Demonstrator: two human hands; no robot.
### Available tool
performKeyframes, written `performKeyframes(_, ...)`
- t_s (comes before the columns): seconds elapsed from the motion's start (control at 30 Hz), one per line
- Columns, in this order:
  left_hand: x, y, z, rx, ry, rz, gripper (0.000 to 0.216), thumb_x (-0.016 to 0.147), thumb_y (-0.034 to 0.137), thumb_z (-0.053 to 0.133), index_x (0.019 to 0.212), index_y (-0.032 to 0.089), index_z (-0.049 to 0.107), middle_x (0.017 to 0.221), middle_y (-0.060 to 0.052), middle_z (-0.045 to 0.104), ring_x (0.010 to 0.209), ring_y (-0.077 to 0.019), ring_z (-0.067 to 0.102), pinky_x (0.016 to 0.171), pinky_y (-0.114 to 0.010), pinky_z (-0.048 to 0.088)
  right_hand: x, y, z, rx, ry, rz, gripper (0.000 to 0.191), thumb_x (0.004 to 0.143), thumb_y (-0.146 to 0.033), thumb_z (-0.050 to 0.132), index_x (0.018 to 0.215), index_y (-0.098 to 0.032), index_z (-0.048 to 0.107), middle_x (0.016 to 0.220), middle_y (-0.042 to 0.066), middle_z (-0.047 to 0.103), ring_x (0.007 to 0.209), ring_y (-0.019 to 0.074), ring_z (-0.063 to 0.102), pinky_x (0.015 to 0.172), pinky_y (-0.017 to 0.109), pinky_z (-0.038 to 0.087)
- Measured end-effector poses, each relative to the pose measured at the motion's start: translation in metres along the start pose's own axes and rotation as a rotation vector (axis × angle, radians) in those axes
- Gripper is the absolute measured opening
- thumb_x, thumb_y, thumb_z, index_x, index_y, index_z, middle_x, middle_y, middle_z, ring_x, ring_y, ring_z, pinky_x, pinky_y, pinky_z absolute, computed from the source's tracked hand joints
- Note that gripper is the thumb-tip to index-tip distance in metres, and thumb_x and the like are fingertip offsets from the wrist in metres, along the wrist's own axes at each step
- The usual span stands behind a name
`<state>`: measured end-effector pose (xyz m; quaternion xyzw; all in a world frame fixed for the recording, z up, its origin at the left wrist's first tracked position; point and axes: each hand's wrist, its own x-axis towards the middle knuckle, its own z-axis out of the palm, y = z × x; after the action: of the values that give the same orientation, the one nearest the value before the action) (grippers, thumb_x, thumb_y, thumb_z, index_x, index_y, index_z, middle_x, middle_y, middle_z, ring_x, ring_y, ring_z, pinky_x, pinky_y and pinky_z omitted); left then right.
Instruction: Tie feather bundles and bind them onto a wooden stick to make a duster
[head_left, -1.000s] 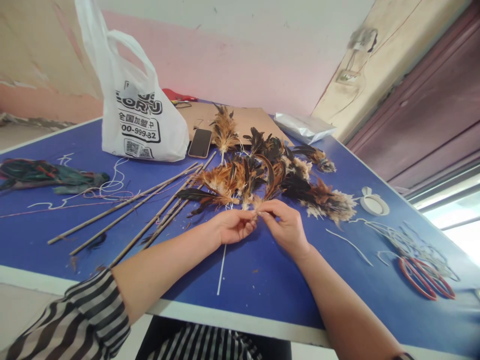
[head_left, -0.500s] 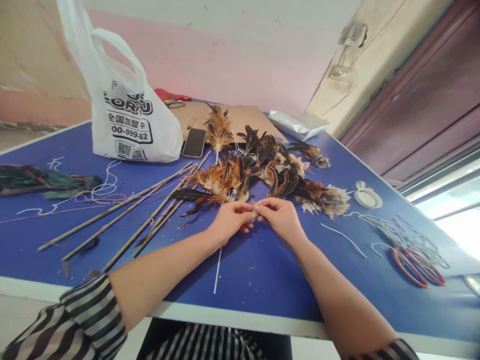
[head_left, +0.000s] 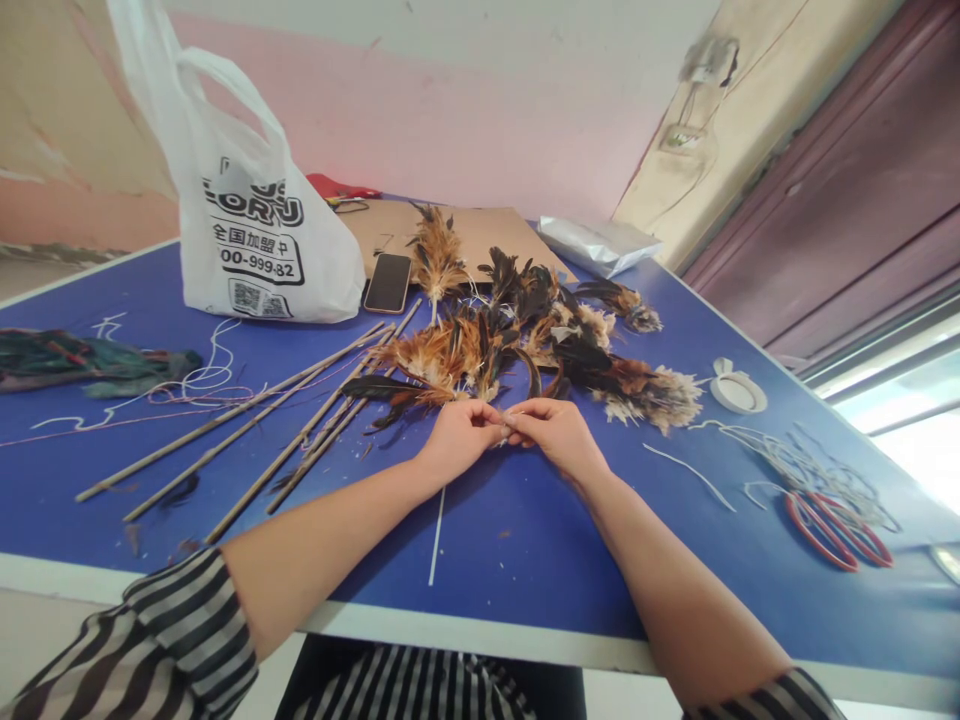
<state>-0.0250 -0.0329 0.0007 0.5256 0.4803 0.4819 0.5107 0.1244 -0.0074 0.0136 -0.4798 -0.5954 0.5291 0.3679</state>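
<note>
My left hand (head_left: 459, 440) and my right hand (head_left: 559, 435) meet fingertip to fingertip over the blue table (head_left: 517, 540). Both pinch the quill ends of a brown and black feather bunch (head_left: 480, 365) that fans away from me. A white string (head_left: 437, 530) hangs from under my left hand toward the table's near edge. More feather bunches (head_left: 585, 345) lie just beyond my fingers, touching the held one.
Several thin wooden sticks (head_left: 247, 425) lie to the left. A white plastic bag (head_left: 259, 235), a phone (head_left: 388, 283) and cardboard (head_left: 465, 235) are at the back. Red scissors (head_left: 836, 515), loose string and a white tape roll (head_left: 737, 392) sit right. Green feathers (head_left: 82, 357) rest far left.
My hands stay pinched together on the feather bunch and have drawn slightly closer. The dark feathers by my right hand have shifted a little.
</note>
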Motion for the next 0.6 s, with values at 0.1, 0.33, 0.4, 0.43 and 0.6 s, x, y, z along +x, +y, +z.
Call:
performKeyframes(0.1, 0.0, 0.0, -0.001, 0.005, -0.023, 0.023, 0.016, 0.062, 0.026, 0.068, 0.063, 0.013, 0.058, 0.051, 0.003, 0.053, 0.046, -0.0065, 0.043, 0.047, -0.019, 0.033, 0.001, 0.0, -0.003, 0.025, -0.029, 0.051, 0.025, 0.067, -0.035, 0.066, 0.078, -0.013, 0.069, 0.063, 0.006, 0.067, 0.055, 0.0117, 0.061, 0.05, 0.019, 0.046)
performKeyframes(0.33, -0.002, 0.002, 0.0, 0.093, -0.076, 0.149, 0.01, 0.064, 0.022, 0.066, 0.062, 0.014, 0.06, 0.055, 0.002, 0.056, 0.051, -0.0075, 0.048, 0.053, -0.019, 0.037, 0.002, -0.001, -0.004, -0.004, -0.053, 0.123, 0.024, 0.07, -0.036, 0.065, 0.077, -0.014, 0.069, 0.061, 0.006, 0.068, 0.055, 0.0115, 0.063, 0.047, 0.016, 0.045)
performKeyframes(0.4, -0.001, 0.002, -0.001, 0.052, -0.136, 0.092, 0.011, 0.065, 0.022, 0.066, 0.064, 0.013, 0.06, 0.054, 0.001, 0.057, 0.049, -0.0071, 0.049, 0.051, -0.019, 0.038, 0.002, -0.001, -0.005, -0.018, -0.048, 0.123, 0.024, 0.07, -0.036, 0.065, 0.079, -0.014, 0.068, 0.06, 0.005, 0.068, 0.053, 0.0114, 0.063, 0.047, 0.017, 0.046)
performKeyframes(0.43, 0.0, 0.002, -0.002, 0.037, -0.17, 0.061, 0.012, 0.065, 0.023, 0.066, 0.065, 0.013, 0.059, 0.054, 0.001, 0.058, 0.048, -0.0068, 0.049, 0.049, -0.018, 0.037, 0.002, 0.0, -0.006, -0.024, -0.051, 0.122, 0.024, 0.07, -0.036, 0.065, 0.079, -0.014, 0.068, 0.06, 0.005, 0.068, 0.053, 0.0115, 0.063, 0.047, 0.017, 0.046)
performKeyframes(0.6, 0.006, 0.003, -0.008, 0.028, -0.215, -0.083, 0.015, 0.064, 0.023, 0.069, 0.066, 0.012, 0.058, 0.057, -0.003, 0.062, 0.046, -0.0078, 0.053, 0.044, -0.018, 0.041, 0.002, -0.001, -0.011, -0.113, -0.116, 0.09, 0.023, 0.071, -0.035, 0.061, 0.078, -0.014, 0.068, 0.066, 0.006, 0.068, 0.058, 0.0119, 0.063, 0.049, 0.018, 0.046)
